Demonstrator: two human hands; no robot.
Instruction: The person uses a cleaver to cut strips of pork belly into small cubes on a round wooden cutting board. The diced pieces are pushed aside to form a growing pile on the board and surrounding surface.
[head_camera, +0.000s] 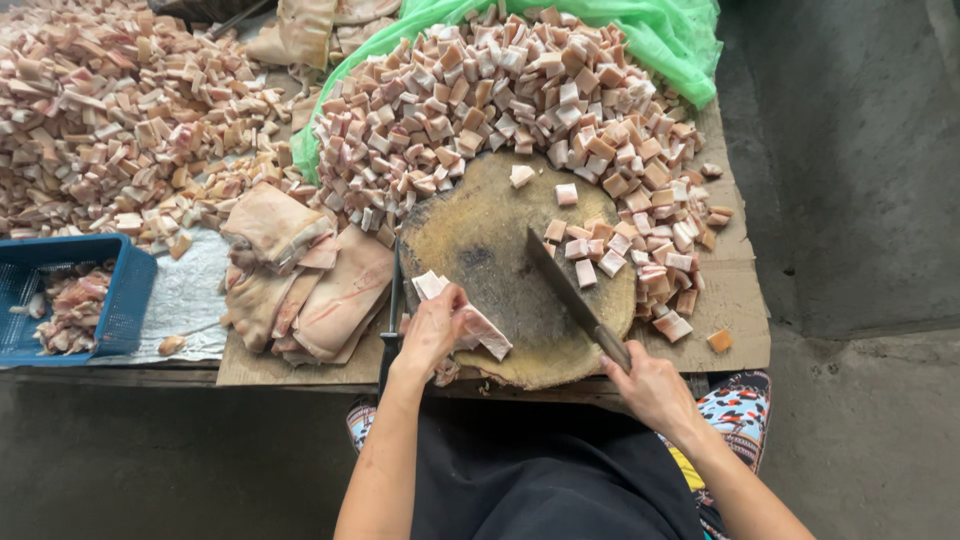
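Observation:
My left hand (430, 330) grips a long strip of pork meat (478, 325) at the near left edge of a round wooden chopping block (490, 260). My right hand (655, 385) holds the handle of a cleaver (565, 290), whose dark blade lies flat across the block, pointing away from me. The blade tip sits apart from the strip. Several cut pork cubes (590, 250) lie on the block's right side.
A big heap of cut cubes (500, 100) rests on green plastic sheeting (670, 35) behind the block, another heap (110, 110) at far left. Uncut pork slabs (310, 280) lie left of the block. A blue basket (120, 290) holds scraps. A second knife (390, 320) lies beside my left hand.

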